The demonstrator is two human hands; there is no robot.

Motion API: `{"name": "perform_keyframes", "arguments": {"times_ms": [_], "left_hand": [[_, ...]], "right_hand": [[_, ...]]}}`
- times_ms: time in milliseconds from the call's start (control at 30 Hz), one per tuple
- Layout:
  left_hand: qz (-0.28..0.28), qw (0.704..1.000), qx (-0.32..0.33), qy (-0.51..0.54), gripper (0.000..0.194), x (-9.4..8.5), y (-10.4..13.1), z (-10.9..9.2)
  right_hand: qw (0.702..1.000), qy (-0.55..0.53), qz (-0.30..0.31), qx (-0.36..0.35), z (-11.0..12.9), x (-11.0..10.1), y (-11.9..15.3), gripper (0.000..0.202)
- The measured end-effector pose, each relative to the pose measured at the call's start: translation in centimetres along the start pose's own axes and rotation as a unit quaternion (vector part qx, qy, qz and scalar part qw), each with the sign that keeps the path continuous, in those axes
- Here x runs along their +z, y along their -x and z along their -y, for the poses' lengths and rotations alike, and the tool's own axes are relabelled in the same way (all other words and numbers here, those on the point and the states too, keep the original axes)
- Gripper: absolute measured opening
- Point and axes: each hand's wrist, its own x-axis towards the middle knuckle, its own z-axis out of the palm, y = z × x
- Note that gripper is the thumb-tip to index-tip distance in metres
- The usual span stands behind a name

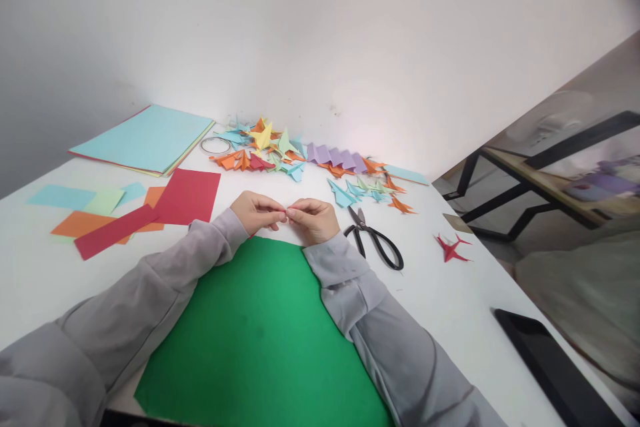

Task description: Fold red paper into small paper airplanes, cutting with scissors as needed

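Note:
My left hand (259,212) and my right hand (313,217) meet at the fingertips above the far edge of a green sheet (260,327). Between their pinched fingers is a small piece of red paper (286,215), mostly hidden, so its shape cannot be made out. Black-handled scissors (375,235) lie just right of my right hand with their blades slightly apart. Left of my left hand, a red square of paper (190,195) rests on the table, partly against a red strip (115,232).
Folded paper figures (263,137) are heaped by the wall, beside a wire coil (215,145) and a purple pleated paper (336,157). Large coloured sheets (145,137) are stacked back left. A red folded figure (453,249) and a black tablet (545,360) are on the right.

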Motion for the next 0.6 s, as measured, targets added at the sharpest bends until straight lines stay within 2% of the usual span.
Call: {"name": "perform_keyframes", "arguments": {"times_ms": [267,433,600], "left_hand": [[-0.010,1.000,0.007,0.018,0.016,0.15,-0.10,-0.14],[-0.026,0.999,0.013,0.027,0.018,0.39,-0.09,-0.08],[-0.015,0.999,0.028,0.021,0.017,0.35,-0.04,-0.10]], "right_hand": [[0.997,-0.069,0.003,0.022,0.75,0.63,0.36,0.018],[0.997,-0.068,-0.006,0.027,1.03,0.83,0.45,0.017],[0.997,-0.071,-0.006,0.027,1.00,0.81,0.41,0.016]]}}
